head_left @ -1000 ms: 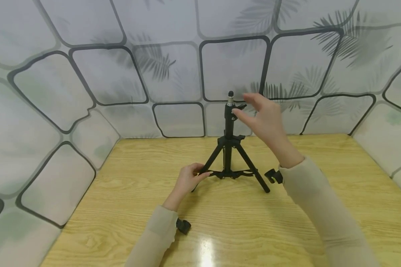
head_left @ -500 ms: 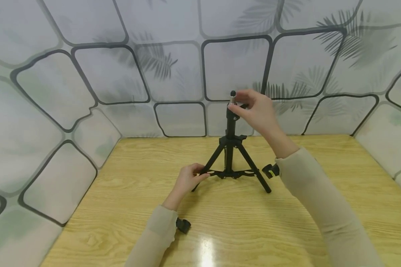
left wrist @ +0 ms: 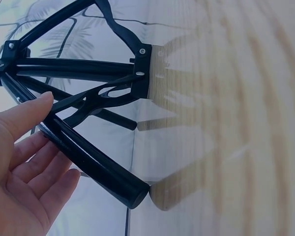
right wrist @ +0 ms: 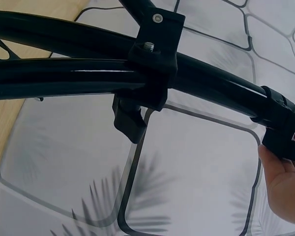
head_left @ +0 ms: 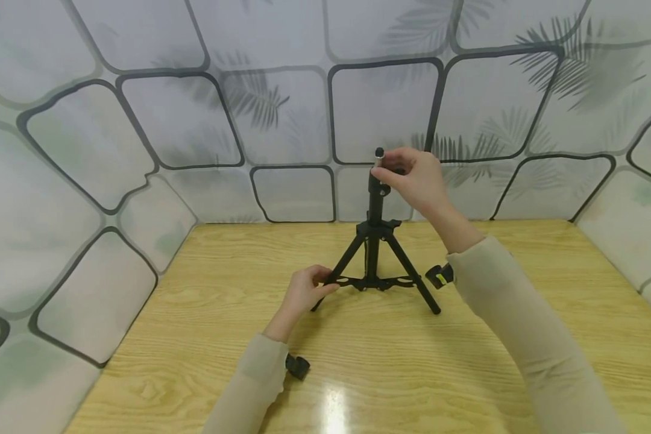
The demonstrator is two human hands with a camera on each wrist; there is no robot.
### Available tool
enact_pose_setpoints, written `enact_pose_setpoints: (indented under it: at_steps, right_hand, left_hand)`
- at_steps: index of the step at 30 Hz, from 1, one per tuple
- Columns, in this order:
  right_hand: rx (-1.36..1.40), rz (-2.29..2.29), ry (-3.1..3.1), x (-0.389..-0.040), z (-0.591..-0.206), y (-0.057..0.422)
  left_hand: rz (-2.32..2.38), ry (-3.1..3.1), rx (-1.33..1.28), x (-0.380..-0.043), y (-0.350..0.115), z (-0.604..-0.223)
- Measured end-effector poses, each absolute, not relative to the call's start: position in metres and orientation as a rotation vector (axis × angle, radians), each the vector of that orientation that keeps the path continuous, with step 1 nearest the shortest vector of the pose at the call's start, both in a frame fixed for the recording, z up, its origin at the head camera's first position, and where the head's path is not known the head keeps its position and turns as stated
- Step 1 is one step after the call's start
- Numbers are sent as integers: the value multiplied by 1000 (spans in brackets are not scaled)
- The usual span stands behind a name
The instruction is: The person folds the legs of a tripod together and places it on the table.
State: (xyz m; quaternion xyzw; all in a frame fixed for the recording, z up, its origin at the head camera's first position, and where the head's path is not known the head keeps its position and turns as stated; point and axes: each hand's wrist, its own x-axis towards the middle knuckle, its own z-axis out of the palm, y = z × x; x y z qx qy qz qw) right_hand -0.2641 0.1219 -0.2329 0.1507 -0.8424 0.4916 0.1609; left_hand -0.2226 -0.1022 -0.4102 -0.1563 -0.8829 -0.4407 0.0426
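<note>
Black tripod stand (head_left: pixel 376 208) stood upright on wood-grain table (head_left: pixel 228 259), left hand (head_left: pixel 302 292) gripped one leg (left wrist: pixel 93 160), right hand (head_left: pixel 422 182) pinched silver top post (head_left: pixel 378 161).

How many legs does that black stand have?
3: the left leg, at the left hand; the right leg; and a back leg, mostly hidden behind the column in the head view.
</note>
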Motion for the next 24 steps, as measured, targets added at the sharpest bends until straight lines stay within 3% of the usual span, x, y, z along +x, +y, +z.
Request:
enact_pose_setpoints:
  at_steps: [24]
  right_hand:
    - [445, 1378, -2402, -263, -233, 122]
  left_hand:
    - [-1341, -2657, -426, -223, -98, -407]
